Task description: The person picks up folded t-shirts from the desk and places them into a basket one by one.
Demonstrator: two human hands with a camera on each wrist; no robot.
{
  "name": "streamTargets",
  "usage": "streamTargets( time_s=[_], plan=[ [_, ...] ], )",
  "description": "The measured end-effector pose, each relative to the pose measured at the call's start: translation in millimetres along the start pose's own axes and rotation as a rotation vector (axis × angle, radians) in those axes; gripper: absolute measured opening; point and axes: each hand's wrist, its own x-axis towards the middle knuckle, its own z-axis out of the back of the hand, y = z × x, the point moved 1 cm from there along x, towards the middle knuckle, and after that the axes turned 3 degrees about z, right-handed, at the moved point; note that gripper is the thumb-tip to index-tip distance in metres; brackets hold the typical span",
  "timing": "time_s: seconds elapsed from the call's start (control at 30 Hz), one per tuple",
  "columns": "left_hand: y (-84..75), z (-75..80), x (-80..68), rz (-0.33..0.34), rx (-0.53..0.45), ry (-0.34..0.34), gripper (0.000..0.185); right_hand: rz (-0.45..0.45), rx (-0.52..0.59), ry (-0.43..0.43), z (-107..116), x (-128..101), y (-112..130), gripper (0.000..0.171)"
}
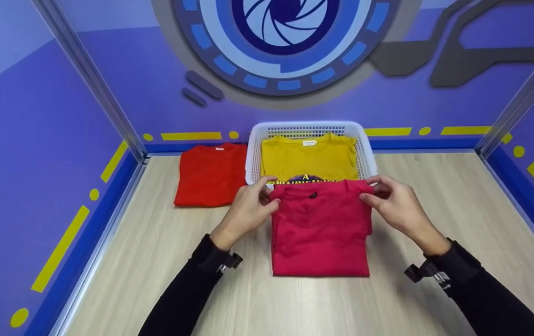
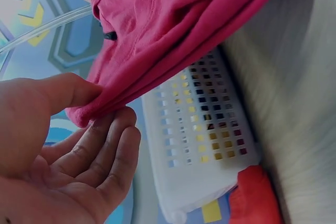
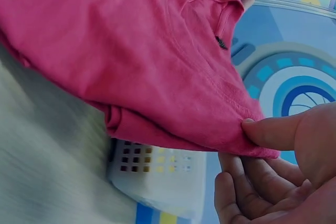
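A folded pink shirt [image 1: 321, 228] lies on the wooden table, its far edge lifted against the white basket [image 1: 253, 154]. My left hand [image 1: 247, 209] pinches the shirt's far left corner between thumb and fingers [image 2: 100, 145]. My right hand [image 1: 395, 201] pinches the far right corner the same way, thumb [image 3: 273, 132] on top. The pink shirt [image 2: 173, 30] hangs over the basket's wall [image 2: 199, 129] in the left wrist view; the right wrist view shows the pink shirt [image 3: 121, 61] from below. A folded yellow shirt [image 1: 309, 161] lies inside the basket.
A folded red shirt [image 1: 211, 175] lies on the table left of the basket. Blue walls with yellow markings and metal posts [image 1: 92, 77] enclose the table on three sides.
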Motion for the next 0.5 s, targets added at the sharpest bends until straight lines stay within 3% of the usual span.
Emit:
streamTargets(
  time_s=[0.1,0.23,0.5],
  plan=[
    [-3.3,4.9,0.8,-0.016,-0.001,-0.005,0.047,0.011,0.004,-0.007,7,2,3,0.041],
    [-7.0,9.3,3.1,-0.032,-0.018,-0.014,0.039,0.022,0.011,0.002,15,4,8,0.051],
    [-16.0,16.0,8.2,-0.063,-0.065,-0.059,0.025,0.053,0.044,-0.035,23,8,20,0.033]
  ],
)
